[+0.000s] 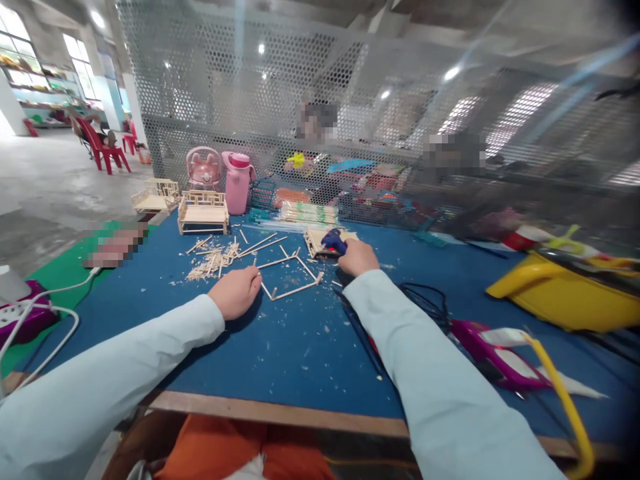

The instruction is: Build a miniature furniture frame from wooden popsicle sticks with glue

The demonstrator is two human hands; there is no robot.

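Note:
My left hand [236,292] is closed at the left corner of a stick frame [295,290], its fingertips pinching the wood there. The frame lies flat on the blue tabletop, an open outline of thin wooden sticks with short stubs standing at its corners. My right hand [360,258] is wrapped round a dark blue glue gun [334,240], to the right of and behind the frame. Under the gun rests a small wooden stick piece [315,244], partly covered by it. Left of the frame, loose sticks and scraps [215,260] form a pile.
Two small wooden stick models [203,213] and a pink jug [238,183] stand at the back left, before a perforated metal screen [210,87]. A purple power strip [505,360], dark cables and a yellow basket [575,293] occupy the right side. Bundled sticks [309,213] lie behind.

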